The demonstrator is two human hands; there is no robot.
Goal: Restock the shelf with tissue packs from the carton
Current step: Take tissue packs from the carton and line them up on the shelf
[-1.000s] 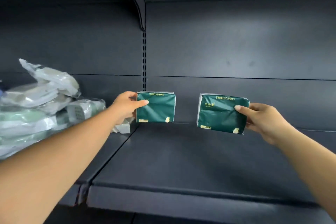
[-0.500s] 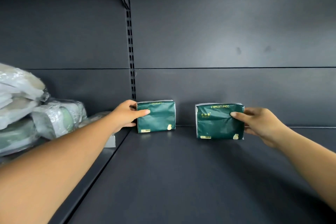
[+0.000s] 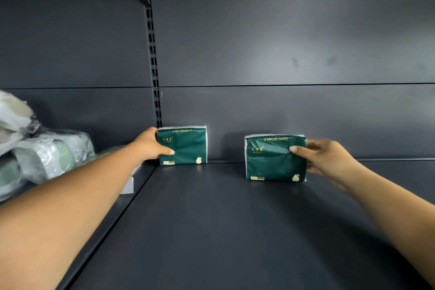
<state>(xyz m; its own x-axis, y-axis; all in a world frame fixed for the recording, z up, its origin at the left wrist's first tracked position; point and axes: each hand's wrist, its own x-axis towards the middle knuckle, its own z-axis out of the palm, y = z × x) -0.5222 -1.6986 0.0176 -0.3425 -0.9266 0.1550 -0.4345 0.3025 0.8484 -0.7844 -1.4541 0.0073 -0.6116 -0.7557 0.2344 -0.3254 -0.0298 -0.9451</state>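
Note:
Two dark green tissue packs stand upright on the dark grey shelf [image 3: 235, 231], their print upside down. The left pack [image 3: 186, 145] stands against the back panel beside the slotted upright, and my left hand [image 3: 148, 146] grips its left end with the thumb across its front. The right pack [image 3: 270, 160] stands a little forward of the back panel; my right hand [image 3: 329, 160] holds its right end, thumb on the front. The carton is out of view.
Clear-wrapped pale green and white bundles [image 3: 42, 155] are piled on the neighbouring shelf bay at the left. A slotted upright [image 3: 154, 66] divides the two bays. A small grey label holder [image 3: 128, 186] sits near the shelf joint.
Both packs have been carried deeper into the shelf and set down on it. The left one has reached the back panel. The view has moved closer.

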